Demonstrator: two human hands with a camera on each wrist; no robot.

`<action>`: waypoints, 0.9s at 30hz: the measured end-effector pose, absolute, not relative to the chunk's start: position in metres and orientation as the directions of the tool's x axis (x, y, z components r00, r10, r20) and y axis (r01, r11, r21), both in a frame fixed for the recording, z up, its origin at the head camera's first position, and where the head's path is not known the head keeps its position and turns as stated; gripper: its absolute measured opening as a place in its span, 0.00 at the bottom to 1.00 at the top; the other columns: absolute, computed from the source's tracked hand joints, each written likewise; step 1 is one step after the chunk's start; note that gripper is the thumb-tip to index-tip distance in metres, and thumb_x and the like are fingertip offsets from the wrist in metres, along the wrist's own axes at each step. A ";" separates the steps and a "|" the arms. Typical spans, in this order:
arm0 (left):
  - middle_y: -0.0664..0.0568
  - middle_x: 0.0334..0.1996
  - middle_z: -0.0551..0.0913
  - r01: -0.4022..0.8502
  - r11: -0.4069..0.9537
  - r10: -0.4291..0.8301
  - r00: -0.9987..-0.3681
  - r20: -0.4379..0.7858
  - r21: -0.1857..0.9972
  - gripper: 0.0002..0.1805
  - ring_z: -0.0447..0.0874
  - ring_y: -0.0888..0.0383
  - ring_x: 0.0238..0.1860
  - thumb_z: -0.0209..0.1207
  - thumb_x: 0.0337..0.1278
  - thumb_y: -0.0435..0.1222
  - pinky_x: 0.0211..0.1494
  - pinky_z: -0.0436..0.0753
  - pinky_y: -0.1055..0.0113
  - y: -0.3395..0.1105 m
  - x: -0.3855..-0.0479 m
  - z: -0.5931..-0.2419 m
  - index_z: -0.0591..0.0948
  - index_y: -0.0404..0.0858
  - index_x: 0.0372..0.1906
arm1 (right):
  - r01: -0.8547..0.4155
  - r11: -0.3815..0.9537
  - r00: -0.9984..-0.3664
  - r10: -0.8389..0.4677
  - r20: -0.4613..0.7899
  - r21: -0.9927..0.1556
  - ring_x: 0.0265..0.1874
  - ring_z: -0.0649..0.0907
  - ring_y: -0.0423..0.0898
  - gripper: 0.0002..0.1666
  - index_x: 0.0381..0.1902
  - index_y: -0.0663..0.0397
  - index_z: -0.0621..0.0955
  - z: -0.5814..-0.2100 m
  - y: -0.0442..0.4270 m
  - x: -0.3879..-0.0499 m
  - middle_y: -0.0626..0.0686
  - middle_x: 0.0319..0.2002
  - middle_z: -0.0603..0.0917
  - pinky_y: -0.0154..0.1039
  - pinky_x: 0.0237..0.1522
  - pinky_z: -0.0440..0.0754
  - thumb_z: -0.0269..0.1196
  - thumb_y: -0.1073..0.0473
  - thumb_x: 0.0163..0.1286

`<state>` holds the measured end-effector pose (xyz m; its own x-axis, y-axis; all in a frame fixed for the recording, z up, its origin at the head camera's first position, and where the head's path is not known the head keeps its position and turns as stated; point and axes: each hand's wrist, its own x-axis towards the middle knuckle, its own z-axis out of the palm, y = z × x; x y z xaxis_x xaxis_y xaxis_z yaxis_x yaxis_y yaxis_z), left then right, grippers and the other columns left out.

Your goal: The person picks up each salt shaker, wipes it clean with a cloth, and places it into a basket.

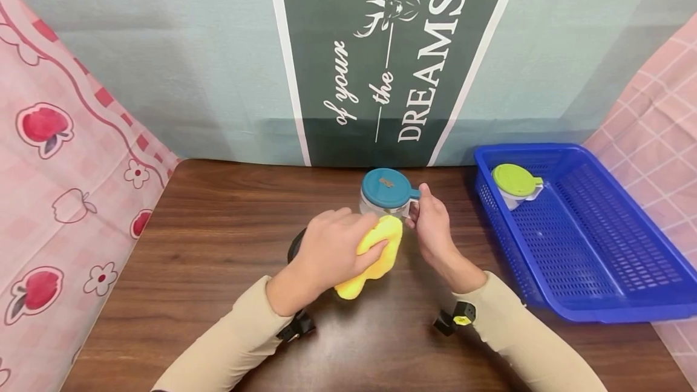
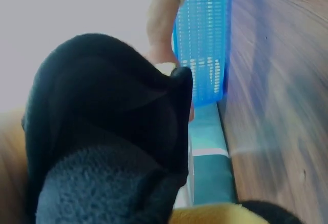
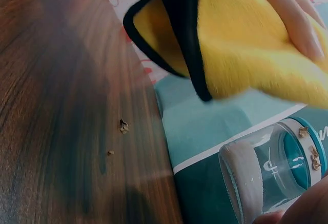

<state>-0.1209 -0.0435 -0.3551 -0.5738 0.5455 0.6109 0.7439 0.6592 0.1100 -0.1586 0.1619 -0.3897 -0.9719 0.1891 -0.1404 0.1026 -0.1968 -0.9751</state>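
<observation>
My left hand (image 1: 333, 248) grips a folded yellow cloth (image 1: 383, 245) with black edging, just in front of a clear jar (image 3: 269, 157). The jar has a teal lid (image 1: 386, 187) and some white contents at its bottom. My right hand (image 1: 434, 225) holds the jar by its side handle. Brown dried bits (image 3: 314, 157) cling to the lid and its rim. In the left wrist view the cloth's dark side (image 2: 102, 183) fills much of the picture and hides the left fingers.
At the right stands a blue plastic basket (image 1: 590, 304), with a green-lidded jar (image 1: 513, 180) in its far left corner. More brown crumbs (image 3: 124, 126) lie on the wooden table (image 1: 218, 228). A printed fabric backdrop (image 1: 218, 65) rises behind the table.
</observation>
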 end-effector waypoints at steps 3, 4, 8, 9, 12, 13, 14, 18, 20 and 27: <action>0.57 0.17 0.74 0.732 0.676 0.529 -0.557 0.640 0.079 0.13 0.72 0.59 0.22 0.63 0.59 0.50 0.24 0.71 0.68 -0.032 -0.122 -0.355 0.78 0.45 0.34 | 0.095 -0.169 -0.972 0.195 -0.128 -0.981 0.20 0.62 0.40 0.31 0.18 0.52 0.62 -0.389 0.160 -0.157 0.45 0.16 0.61 0.33 0.27 0.64 0.43 0.46 0.85; 0.57 0.17 0.74 0.726 0.684 0.523 -0.554 0.648 0.068 0.13 0.72 0.58 0.22 0.62 0.60 0.50 0.24 0.70 0.68 -0.029 -0.122 -0.355 0.78 0.45 0.34 | 0.094 -0.154 -0.971 0.205 -0.125 -0.984 0.20 0.62 0.41 0.32 0.18 0.52 0.63 -0.388 0.159 -0.157 0.45 0.16 0.61 0.33 0.28 0.64 0.43 0.46 0.84; 0.57 0.19 0.76 0.706 0.706 0.504 -0.547 0.669 0.046 0.15 0.74 0.58 0.23 0.61 0.62 0.51 0.24 0.70 0.67 -0.017 -0.122 -0.354 0.79 0.44 0.34 | 0.114 -0.100 -0.961 0.240 -0.135 -0.989 0.23 0.67 0.41 0.32 0.17 0.51 0.66 -0.388 0.159 -0.154 0.44 0.16 0.66 0.32 0.31 0.69 0.47 0.43 0.83; 0.57 0.19 0.76 0.703 0.710 0.501 -0.547 0.671 0.043 0.15 0.74 0.58 0.24 0.61 0.63 0.51 0.24 0.70 0.68 -0.015 -0.123 -0.354 0.79 0.44 0.35 | 0.117 -0.094 -0.960 0.246 -0.137 -0.989 0.24 0.69 0.41 0.31 0.17 0.50 0.68 -0.388 0.159 -0.153 0.44 0.17 0.67 0.32 0.31 0.70 0.47 0.43 0.82; 0.57 0.19 0.78 0.690 0.723 0.489 -0.541 0.685 0.029 0.15 0.73 0.58 0.24 0.62 0.62 0.51 0.23 0.70 0.68 -0.008 -0.123 -0.355 0.80 0.44 0.35 | 0.117 -0.095 -0.958 0.250 -0.138 -0.989 0.24 0.72 0.40 0.29 0.19 0.48 0.72 -0.389 0.159 -0.151 0.44 0.17 0.71 0.30 0.30 0.74 0.49 0.42 0.82; 0.57 0.19 0.78 0.684 0.729 0.484 -0.539 0.689 0.022 0.15 0.73 0.58 0.23 0.62 0.62 0.51 0.23 0.69 0.68 -0.006 -0.123 -0.356 0.80 0.44 0.35 | 0.114 -0.104 -0.959 0.249 -0.137 -0.988 0.23 0.73 0.39 0.29 0.19 0.48 0.73 -0.389 0.158 -0.151 0.44 0.17 0.72 0.30 0.29 0.75 0.49 0.43 0.82; 0.57 0.19 0.78 0.678 0.735 0.478 -0.536 0.696 0.017 0.15 0.72 0.58 0.23 0.62 0.62 0.51 0.23 0.69 0.68 -0.004 -0.124 -0.357 0.80 0.44 0.35 | 0.112 -0.109 -0.959 0.249 -0.136 -0.988 0.22 0.73 0.39 0.29 0.20 0.48 0.74 -0.389 0.158 -0.150 0.44 0.18 0.72 0.29 0.29 0.75 0.49 0.43 0.82; 0.57 0.18 0.78 0.645 0.765 0.445 -0.531 0.721 0.003 0.15 0.71 0.57 0.21 0.64 0.60 0.51 0.23 0.69 0.67 0.001 -0.125 -0.359 0.81 0.44 0.34 | 0.111 -0.115 -0.958 0.251 -0.137 -0.987 0.23 0.75 0.39 0.28 0.22 0.48 0.76 -0.388 0.157 -0.149 0.44 0.20 0.76 0.29 0.29 0.77 0.49 0.43 0.82; 0.57 0.17 0.78 0.624 0.781 0.428 -0.534 0.729 -0.001 0.15 0.71 0.57 0.21 0.65 0.60 0.52 0.23 0.69 0.67 0.003 -0.126 -0.360 0.80 0.44 0.33 | 0.109 -0.118 -0.959 0.249 -0.136 -0.987 0.23 0.76 0.39 0.28 0.23 0.49 0.77 -0.387 0.156 -0.148 0.45 0.20 0.76 0.30 0.29 0.77 0.49 0.43 0.82; 0.56 0.16 0.76 0.560 0.829 0.369 -0.536 0.759 -0.008 0.19 0.70 0.56 0.20 0.67 0.57 0.54 0.22 0.69 0.66 0.010 -0.127 -0.363 0.78 0.44 0.28 | 0.091 -0.142 -0.964 0.235 -0.123 -0.986 0.25 0.76 0.39 0.28 0.22 0.50 0.78 -0.386 0.152 -0.145 0.45 0.20 0.76 0.30 0.31 0.77 0.47 0.47 0.84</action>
